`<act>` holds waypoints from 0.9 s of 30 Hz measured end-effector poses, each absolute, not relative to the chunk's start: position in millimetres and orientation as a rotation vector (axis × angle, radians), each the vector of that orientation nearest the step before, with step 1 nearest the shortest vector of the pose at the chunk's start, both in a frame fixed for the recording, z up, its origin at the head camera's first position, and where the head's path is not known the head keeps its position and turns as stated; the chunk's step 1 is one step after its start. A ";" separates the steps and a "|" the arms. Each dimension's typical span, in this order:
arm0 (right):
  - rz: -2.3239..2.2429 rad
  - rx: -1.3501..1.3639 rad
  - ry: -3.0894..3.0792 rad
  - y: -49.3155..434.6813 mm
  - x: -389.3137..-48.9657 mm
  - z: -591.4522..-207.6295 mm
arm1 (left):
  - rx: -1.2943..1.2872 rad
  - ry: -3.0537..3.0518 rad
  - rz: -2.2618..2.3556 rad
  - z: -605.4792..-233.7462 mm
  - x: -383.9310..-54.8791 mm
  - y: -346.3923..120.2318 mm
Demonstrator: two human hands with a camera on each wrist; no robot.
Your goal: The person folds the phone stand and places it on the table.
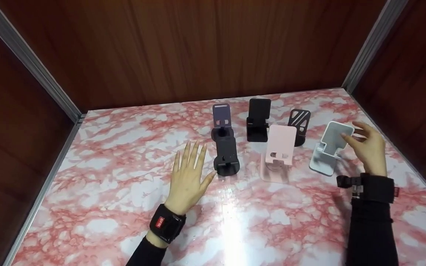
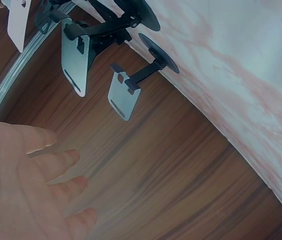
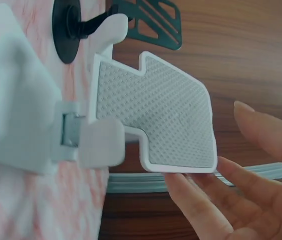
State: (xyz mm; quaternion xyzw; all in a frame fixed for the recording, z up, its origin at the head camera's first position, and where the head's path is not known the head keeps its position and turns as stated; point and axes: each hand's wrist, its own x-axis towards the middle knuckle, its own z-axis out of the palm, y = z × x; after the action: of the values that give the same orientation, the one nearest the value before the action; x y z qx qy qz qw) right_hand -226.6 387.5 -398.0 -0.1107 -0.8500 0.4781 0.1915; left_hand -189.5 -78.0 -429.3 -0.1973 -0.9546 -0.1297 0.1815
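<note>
A white phone stand [image 1: 337,136] with a grey textured pad stands at the right of the table. My right hand [image 1: 372,147] is at its upper panel; in the right wrist view fingertips [image 3: 176,184] meet the panel's edge, while the thumb [image 3: 250,117] is off its front. My left hand [image 1: 187,181] is spread with straight fingers and holds nothing; its palm [image 2: 11,180] shows in the left wrist view. Just right of its thumb is a black phone stand [image 1: 227,147] with a round base. Between the hands stands a pink phone stand [image 1: 281,142].
Behind are a purple phone stand [image 1: 222,114], a black phone stand [image 1: 259,111] and a black slotted stand [image 1: 299,123]. Brown wood-grain panels [image 1: 198,51] with metal edge strips [image 1: 35,55] enclose the red-and-white marbled table [image 1: 105,195] on three sides.
</note>
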 end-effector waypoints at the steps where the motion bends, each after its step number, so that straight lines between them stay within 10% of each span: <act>1: 1.442 -0.308 -2.321 388.4 -226.8 -399.3 | -0.555 -2.701 -0.371 -429.3 -189.8 -78.4; 27: 2.188 -0.306 -1.733 392.5 -233.9 -417.5 | -0.526 -2.729 -0.382 -431.0 -192.6 -81.6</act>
State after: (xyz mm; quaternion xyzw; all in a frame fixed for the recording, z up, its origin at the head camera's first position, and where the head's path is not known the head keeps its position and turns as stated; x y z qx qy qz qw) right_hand -233.9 392.5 -417.5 -0.1076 -0.6085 0.7685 0.1661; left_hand -192.6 -81.6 -431.0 -0.1850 -0.9590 -0.1342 0.1675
